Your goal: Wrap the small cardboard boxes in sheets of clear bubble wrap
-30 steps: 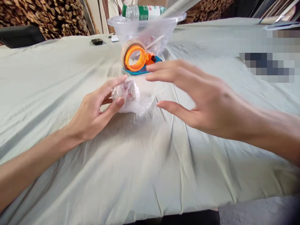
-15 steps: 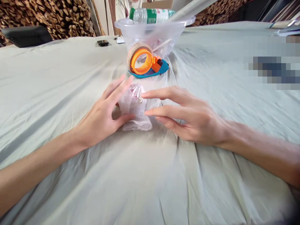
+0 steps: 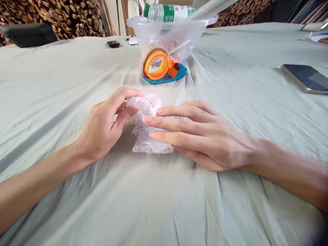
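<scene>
A small bundle of clear bubble wrap [image 3: 153,143] lies on the cloth in front of me, its loose end spread toward me. Something pinkish shows faintly through its upper part; what is inside I cannot make out. My left hand [image 3: 106,118] pinches the bundle's upper left side between thumb and fingers. With its fingers stretched out flat, my right hand [image 3: 197,133] rests its fingertips on the right side of the wrap. Just beyond the bundle stands an orange and blue tape dispenser [image 3: 164,70] with a roll of tape on it.
Behind the dispenser is a clear plastic basin [image 3: 138,30] with a green-capped bottle [image 3: 170,13] lying across its top. A phone [image 3: 307,78] lies at right. At the far left are a black case [image 3: 28,34] and a small dark device [image 3: 113,44]. Creased pale cloth [image 3: 164,205] covers the table.
The bundle has been turned or rolled, so its loose end now spreads nearer to me. My left fingers have closed in on it, and my right fingers have moved left onto the wrap.
</scene>
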Motion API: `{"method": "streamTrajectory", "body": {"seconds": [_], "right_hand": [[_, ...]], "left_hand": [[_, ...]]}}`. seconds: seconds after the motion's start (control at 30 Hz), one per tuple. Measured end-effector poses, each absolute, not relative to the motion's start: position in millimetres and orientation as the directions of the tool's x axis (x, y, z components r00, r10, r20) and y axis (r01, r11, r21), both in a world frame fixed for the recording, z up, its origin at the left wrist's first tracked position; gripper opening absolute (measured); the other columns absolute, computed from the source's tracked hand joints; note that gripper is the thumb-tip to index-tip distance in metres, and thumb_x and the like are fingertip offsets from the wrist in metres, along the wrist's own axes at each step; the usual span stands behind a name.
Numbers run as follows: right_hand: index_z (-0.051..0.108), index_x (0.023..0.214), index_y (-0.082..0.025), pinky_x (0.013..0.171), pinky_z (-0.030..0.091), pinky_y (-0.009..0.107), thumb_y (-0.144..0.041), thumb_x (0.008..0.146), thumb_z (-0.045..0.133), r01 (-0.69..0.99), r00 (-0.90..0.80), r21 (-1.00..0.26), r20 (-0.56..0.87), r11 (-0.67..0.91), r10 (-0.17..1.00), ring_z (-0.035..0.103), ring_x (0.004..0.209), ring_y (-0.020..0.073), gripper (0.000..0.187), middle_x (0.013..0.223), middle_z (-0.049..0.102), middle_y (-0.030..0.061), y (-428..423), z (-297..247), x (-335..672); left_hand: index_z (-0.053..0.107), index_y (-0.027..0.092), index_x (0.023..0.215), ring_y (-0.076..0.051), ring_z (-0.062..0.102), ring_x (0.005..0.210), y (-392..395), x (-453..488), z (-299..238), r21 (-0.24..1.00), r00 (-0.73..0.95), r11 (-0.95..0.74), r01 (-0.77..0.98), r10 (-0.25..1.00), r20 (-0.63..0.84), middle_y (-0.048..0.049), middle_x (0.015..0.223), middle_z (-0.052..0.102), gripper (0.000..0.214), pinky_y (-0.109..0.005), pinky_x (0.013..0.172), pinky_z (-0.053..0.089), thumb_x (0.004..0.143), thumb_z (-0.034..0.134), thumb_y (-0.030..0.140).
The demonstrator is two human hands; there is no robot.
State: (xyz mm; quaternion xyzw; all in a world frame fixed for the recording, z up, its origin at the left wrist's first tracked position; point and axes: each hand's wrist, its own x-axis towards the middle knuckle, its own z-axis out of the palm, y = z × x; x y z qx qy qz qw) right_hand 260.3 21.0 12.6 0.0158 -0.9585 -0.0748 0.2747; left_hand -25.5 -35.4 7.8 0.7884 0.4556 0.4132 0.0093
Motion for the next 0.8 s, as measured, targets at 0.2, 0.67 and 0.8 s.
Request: {"method": "streamTrajectory", "body": {"seconds": [0.2,0.67,0.8], "right_hand": [[0.064,0.147,-0.024,0.12,0.051,0.046,-0.011,0.116,0.042,0.11,-0.855,0.232,0.518,0.966,-0.027,0.059,0.16,0.0249,0.04,0.17,0.064,0.0012,13,17,262],[0.071,0.133,-0.027,0.117,0.062,0.043,-0.01,0.118,0.039,0.112,-0.776,0.057,0.629,0.992,0.052,0.07,0.143,0.0202,0.039,0.158,0.074,0.003,17,12,266],[0.071,0.133,-0.027,0.115,0.063,0.043,-0.007,0.116,0.039,0.115,-0.761,0.036,0.645,0.993,0.064,0.073,0.138,0.0202,0.041,0.157,0.074,0.0045,17,11,266]], "left_hand": [[0.071,0.029,0.14,-0.021,0.079,0.124,-37,-28,9,0.348,0.299,-0.604,0.717,0.718,0.629,-0.0029,0.138,0.082,0.032,-0.034,0.099,0.065,0.122,0.048,0.043],[0.076,0.033,0.126,-0.021,0.083,0.105,-54,-29,15,-0.004,0.422,-0.689,0.725,0.44,0.792,0.0039,0.112,0.085,0.02,-0.043,0.094,0.068,0.109,0.065,0.028],[0.078,0.034,0.117,-0.021,0.085,0.108,-57,-28,21,-0.021,0.515,-0.736,0.677,0.453,0.728,0.0055,0.109,0.088,0.027,-0.038,0.094,0.071,0.106,0.062,0.016]]}}
